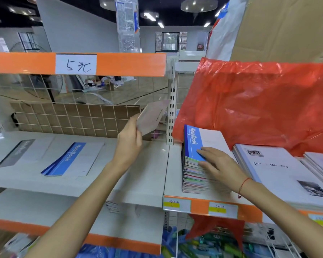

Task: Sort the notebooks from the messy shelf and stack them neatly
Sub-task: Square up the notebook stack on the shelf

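Note:
My left hand (130, 139) grips a pale pinkish notebook (153, 116) by its lower edge and holds it tilted in the air above the white shelf (138, 183). My right hand (217, 163) rests with straight fingers on the near corner of a tall notebook stack (196, 175) whose top cover (203, 140) is blue and white. On the left shelf lie a small pile of blue notebooks (73, 159) and a grey notebook (20, 152), both flat.
A red plastic bag (259, 105) bulges behind the tall stack. White "Time Memory" books (280, 170) lie right of it. A wire grid (63, 116) backs the left shelf, under an orange rail with a price label (76, 64). An upright post (172, 112) divides the shelves.

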Tool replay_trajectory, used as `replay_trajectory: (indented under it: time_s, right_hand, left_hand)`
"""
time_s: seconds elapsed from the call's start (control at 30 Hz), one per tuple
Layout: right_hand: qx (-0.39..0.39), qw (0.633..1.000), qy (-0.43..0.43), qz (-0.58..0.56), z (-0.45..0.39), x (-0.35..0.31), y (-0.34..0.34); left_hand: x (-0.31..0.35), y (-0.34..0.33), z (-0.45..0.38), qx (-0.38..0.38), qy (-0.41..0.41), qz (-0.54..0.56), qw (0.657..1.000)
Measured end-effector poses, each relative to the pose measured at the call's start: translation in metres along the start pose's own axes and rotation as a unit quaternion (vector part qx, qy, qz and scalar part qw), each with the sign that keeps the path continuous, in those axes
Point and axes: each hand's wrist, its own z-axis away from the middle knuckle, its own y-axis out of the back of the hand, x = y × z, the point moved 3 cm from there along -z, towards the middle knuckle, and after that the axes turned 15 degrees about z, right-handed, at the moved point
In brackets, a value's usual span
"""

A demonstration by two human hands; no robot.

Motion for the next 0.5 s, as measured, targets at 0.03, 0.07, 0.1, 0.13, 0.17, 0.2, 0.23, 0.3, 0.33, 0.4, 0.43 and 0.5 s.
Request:
replay_trajectory:
  time_s: [0.03, 0.07, 0.1, 0.13, 0.17, 0.2, 0.23, 0.3, 0.33, 0.4, 0.43, 0.5]
  right_hand:
    - [0.004, 1.000, 0.000, -0.004, 0.000, -0.001, 0.001]
    - [0.008, 1.000, -0.001, -0.006, 0.000, -0.002, 0.002]
    - [0.008, 1.000, -0.003, -0.007, 0.001, -0.003, 0.002]
    - [0.009, 1.000, -0.002, -0.006, 0.001, -0.003, 0.002]
    - [0.010, 1.000, -0.002, -0.007, 0.002, -0.004, 0.003]
    - [0.011, 1.000, -0.002, -0.008, 0.002, -0.004, 0.003]
    - [0.011, 1.000, -0.003, -0.009, 0.002, -0.004, 0.003]
    - [0.012, 1.000, -0.007, -0.008, 0.004, -0.003, 0.003]
    - [0.012, 1.000, -0.007, -0.008, 0.004, -0.003, 0.003]
    - [0.012, 1.000, -0.004, -0.009, 0.005, -0.002, 0.004]
    - [0.011, 1.000, -0.005, -0.010, 0.006, -0.002, 0.004]
    - [0.014, 1.000, -0.007, -0.012, 0.006, -0.002, 0.006]
  left_hand:
    - [0.000, -0.001, -0.001, -0.001, 0.000, 0.001, 1.000]
    - [0.001, -0.001, -0.001, -0.002, 0.000, 0.001, 1.000]
    - [0.002, -0.002, -0.001, -0.003, -0.002, 0.000, 1.000]
    - [0.004, -0.003, -0.002, -0.004, -0.006, -0.001, 1.000]
    - [0.006, -0.004, -0.002, -0.005, -0.010, -0.003, 1.000]
    - [0.008, -0.005, -0.002, -0.007, -0.013, -0.005, 1.000]
    - [0.009, -0.006, -0.002, -0.009, -0.017, -0.006, 1.000]
    - [0.011, -0.006, -0.001, -0.013, -0.021, -0.007, 1.000]
    - [0.012, -0.006, -0.001, -0.014, -0.020, -0.007, 1.000]
    - [0.012, -0.006, 0.001, -0.015, -0.020, -0.004, 1.000]
    - [0.013, -0.006, 0.001, -0.016, -0.020, -0.001, 1.000]
    - [0.013, -0.006, 0.002, -0.018, -0.015, 0.006, 1.000]
